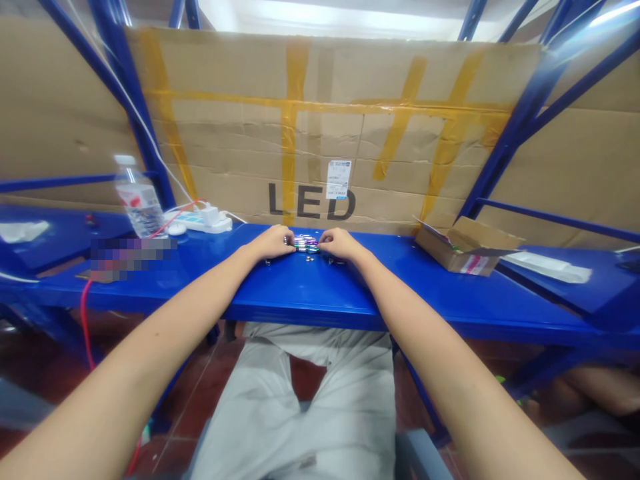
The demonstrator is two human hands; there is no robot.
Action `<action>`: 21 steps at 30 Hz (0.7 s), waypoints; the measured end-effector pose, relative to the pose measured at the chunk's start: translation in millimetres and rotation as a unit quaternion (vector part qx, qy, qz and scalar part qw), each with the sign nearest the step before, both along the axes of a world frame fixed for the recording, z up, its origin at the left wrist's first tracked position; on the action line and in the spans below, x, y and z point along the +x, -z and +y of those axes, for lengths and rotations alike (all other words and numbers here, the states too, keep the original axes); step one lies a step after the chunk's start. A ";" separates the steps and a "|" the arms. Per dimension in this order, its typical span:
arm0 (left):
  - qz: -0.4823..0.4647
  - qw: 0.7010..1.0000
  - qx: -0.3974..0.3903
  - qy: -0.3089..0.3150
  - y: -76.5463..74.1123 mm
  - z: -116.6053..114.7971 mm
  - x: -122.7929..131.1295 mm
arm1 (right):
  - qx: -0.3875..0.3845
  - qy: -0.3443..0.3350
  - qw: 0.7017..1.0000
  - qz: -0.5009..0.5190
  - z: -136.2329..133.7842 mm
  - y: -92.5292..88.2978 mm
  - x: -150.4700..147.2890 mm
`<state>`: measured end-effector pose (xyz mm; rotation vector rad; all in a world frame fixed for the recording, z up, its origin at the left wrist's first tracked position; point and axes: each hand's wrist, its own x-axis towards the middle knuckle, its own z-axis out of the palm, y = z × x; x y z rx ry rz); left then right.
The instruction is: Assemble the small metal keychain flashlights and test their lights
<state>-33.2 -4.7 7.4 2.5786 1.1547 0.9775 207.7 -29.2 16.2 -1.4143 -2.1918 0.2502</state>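
A small bundle of shiny metallic pieces point(307, 244), silver, purple and green, lies on the blue table between my hands. The pieces look slim and lie side by side; their exact kind is too small to make out. My left hand point(273, 243) is closed at the left end of the bundle, fingers curled around it. At the right end, my right hand point(343, 244) pinches the bundle with thumb and fingers. A small metal bit point(309, 259) rests just in front of the bundle, with other tiny bits beside my hands.
Left of my hands stand a water bottle point(139, 200), a white power strip point(217, 222) with cables, and a blurred-out item point(133, 259) with a red cord. An open cardboard box point(465, 247) sits at right. A large cardboard sheet point(240, 147) closes off the back.
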 end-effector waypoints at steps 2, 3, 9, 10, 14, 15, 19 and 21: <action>-0.006 1.000 -0.005 -0.016 -3.7 -0.5 -4.0 | 0.005 -0.005 1.000 0.011 -1.7 -0.4 -0.7; -0.013 1.000 -0.012 -0.023 -6.3 -0.5 -7.7 | 0.004 -0.002 1.000 0.015 -2.2 -0.9 -0.7; 0.099 0.982 -0.136 -0.088 -28.2 -5.6 -41.6 | 0.008 0.032 0.999 0.022 -5.8 -10.6 10.7; 0.134 0.971 -0.166 -0.104 -32.1 -8.4 -45.6 | 0.001 0.039 0.999 0.014 -6.8 -12.8 14.3; 0.227 0.922 -0.279 -0.143 -43.4 -23.5 -47.5 | -0.043 0.054 0.997 -0.019 -9.8 -18.8 27.7; 0.237 0.914 -0.293 -0.149 -44.7 -27.0 -45.0 | -0.055 0.045 0.997 -0.022 -10.2 -19.6 30.0; 0.244 0.906 -0.309 -0.158 -44.0 -35.8 -32.8 | -0.091 -0.033 0.995 -0.002 -11.8 -21.2 33.4; 0.221 0.916 -0.314 -0.113 -41.4 -37.4 -27.8 | -0.098 -0.064 0.993 0.008 -13.3 -21.6 31.8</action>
